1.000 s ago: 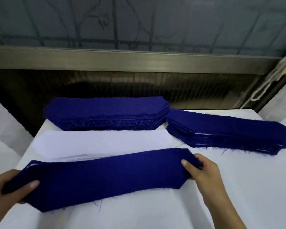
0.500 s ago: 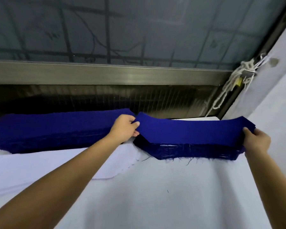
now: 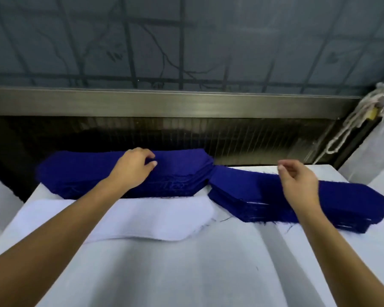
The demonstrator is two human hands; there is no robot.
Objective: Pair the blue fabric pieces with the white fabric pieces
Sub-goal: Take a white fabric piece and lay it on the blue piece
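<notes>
Fabric (image 3: 75, 171) beneath left fingers (image 3: 151, 164), right hand (image 3: 297, 180) hovering

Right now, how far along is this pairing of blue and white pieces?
Done, seemingly: the right pile shows white edges between blue layers. In hand: the left hand touches the left blue stack; the right hand hovers empty. Left: that thick blue stack and the white stack.

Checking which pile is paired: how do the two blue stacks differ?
The left blue stack lies straight across; the right blue stack sits slanted. White slivers show between the right stack's layers; the left's look all blue. The left hand touches the left stack; the right hand hovers over the right. Both dark blue.
</notes>
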